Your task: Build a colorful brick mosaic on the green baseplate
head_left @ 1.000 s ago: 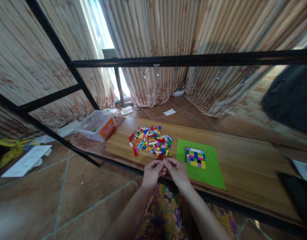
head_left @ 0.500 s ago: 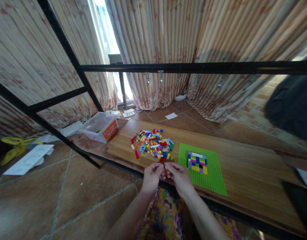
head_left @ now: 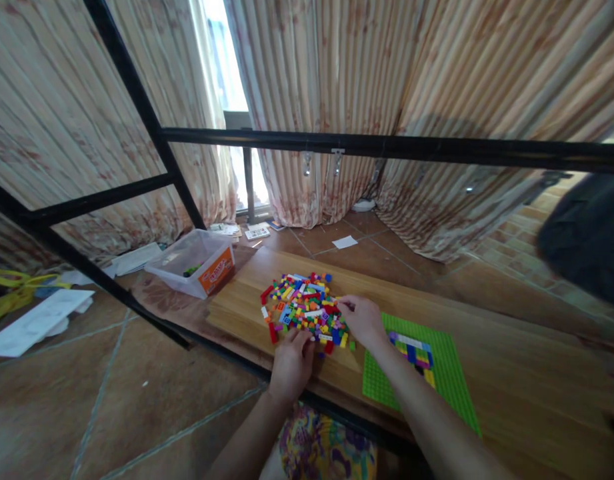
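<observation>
A heap of mixed toy bricks (head_left: 307, 310) lies on the wooden board. My left hand (head_left: 291, 363) is at the near edge of the heap, its thumb and fingers pinched on a small white brick (head_left: 312, 339). Over the heap's right side reaches my right hand (head_left: 364, 321), fingertips drawn together among the bricks; whatever is between them is too small to make out. To the right lies a green baseplate (head_left: 449, 360) bearing a patch of colourful joined bricks (head_left: 411, 350). My right forearm hides part of the baseplate and the joined bricks.
A clear plastic bin (head_left: 181, 260) with an orange label and a few green pieces inside stands left of the board (head_left: 517, 373). A black metal bar (head_left: 387, 147) crosses beyond the board. Papers (head_left: 345, 242) lie on the tiled floor.
My hands were together in front of the heap and have parted. The right hand has moved forward into the heap's right side; the left has shifted slightly left. The view has tilted a little.
</observation>
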